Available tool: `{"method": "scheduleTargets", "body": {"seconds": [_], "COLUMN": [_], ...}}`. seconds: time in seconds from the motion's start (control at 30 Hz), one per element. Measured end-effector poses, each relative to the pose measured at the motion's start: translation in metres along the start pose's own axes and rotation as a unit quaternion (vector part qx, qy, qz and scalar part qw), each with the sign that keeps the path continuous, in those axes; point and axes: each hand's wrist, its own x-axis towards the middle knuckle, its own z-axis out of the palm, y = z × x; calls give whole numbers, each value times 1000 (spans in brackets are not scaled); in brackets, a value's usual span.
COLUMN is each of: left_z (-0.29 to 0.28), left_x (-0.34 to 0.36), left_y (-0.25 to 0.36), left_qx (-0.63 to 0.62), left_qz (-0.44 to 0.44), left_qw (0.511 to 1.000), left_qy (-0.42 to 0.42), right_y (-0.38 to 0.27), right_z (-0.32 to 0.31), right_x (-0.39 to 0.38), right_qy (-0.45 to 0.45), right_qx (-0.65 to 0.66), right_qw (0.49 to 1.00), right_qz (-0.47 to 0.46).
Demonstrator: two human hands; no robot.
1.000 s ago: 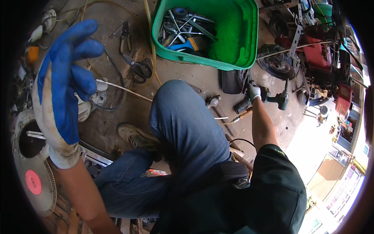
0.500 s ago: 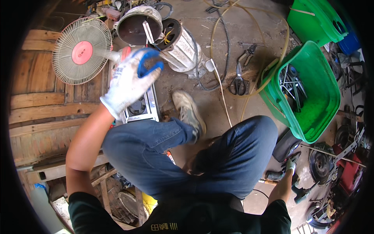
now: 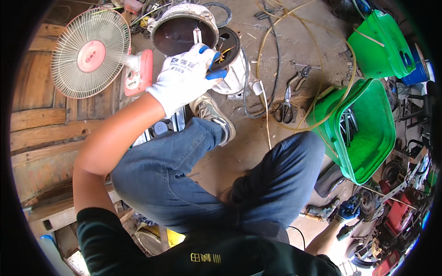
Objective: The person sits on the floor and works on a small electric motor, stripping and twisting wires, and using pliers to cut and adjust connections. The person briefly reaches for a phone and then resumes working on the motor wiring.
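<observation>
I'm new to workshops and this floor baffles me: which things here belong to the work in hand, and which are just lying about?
Likely part of the work:
- round metal housing, by the gloved left hand
- ribbed white motor with yellow wires
- perhaps the power tool near the right hand

Seemingly lying about:
- pink-and-white fan
- scissors
- nearer green tub

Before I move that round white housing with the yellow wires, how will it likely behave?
The white housing looks like cast metal, so it's probably heavy for its size. Its rounded body may roll if it ends up on its side. The thin yellow wires at its open end look bendable and might snag.
</observation>
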Motion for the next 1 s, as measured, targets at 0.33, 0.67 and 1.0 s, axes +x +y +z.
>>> {"method": "scheduleTargets", "body": {"seconds": [0.33, 0.67, 1.0], "left_z": [26, 64, 64], "left_x": [10, 11, 7], "left_y": [-37, -44, -49], "left_qx": [-171, -248, -252], "left_qz": [43, 103, 115], "left_qw": [981, 949, 943], "left_qy": [81, 163, 187], "right_y": [15, 176, 238], "right_z": [347, 577, 668], "right_x": [71, 149, 174], "right_qy": [-174, -233, -454], "right_qx": [16, -237, -817], "right_qw": [984, 919, 118], "right_qz": [-25, 214, -336]}}
